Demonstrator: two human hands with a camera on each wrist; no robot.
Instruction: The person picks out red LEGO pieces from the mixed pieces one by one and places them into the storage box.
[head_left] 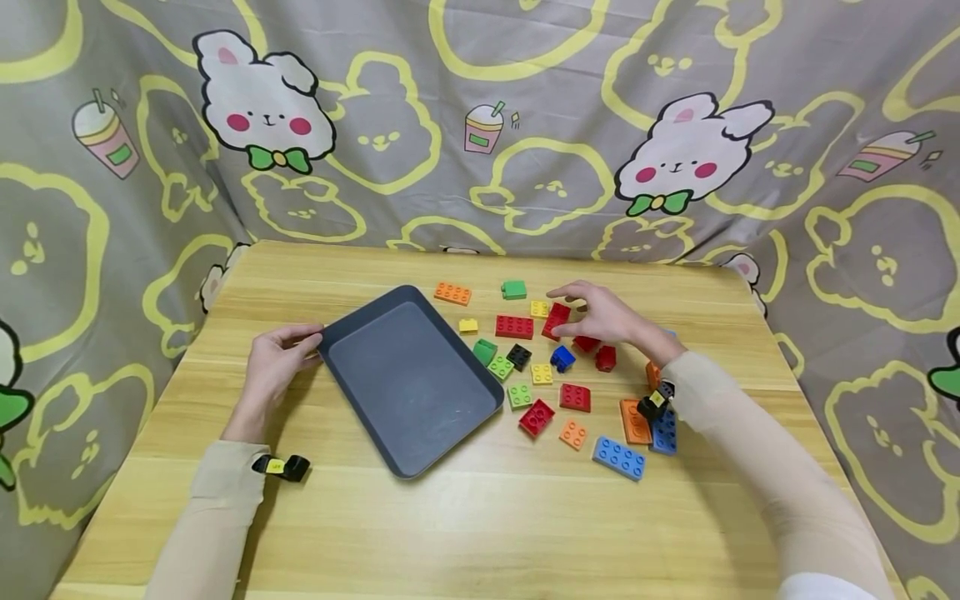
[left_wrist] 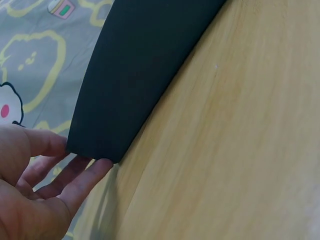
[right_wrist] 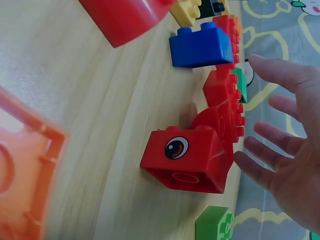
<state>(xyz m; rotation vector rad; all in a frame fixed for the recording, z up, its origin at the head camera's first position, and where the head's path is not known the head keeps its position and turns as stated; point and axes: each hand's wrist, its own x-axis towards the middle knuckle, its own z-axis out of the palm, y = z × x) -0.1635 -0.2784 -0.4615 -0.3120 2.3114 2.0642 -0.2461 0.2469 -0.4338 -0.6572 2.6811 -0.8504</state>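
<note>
Tray (head_left: 412,383) is pinched at one corner by L hand (head_left: 272,367); no bricks (head_left: 514,326) placed in it, all strewn on table (head_left: 480,537) to its R. R hand (head_left: 602,314), fingers spread apart, is held nr. red brick (head_left: 556,318), ungripped; prob. barely begun.

My shallow dark-grey tray (head_left: 408,367), aslant on the bench (head_left: 480,533), one corner held in my left hand (head_left: 273,367), loose studded bricks (head_left: 514,326) scattered to its right, a red brick (head_left: 557,317) by my right hand (head_left: 600,315)
</note>
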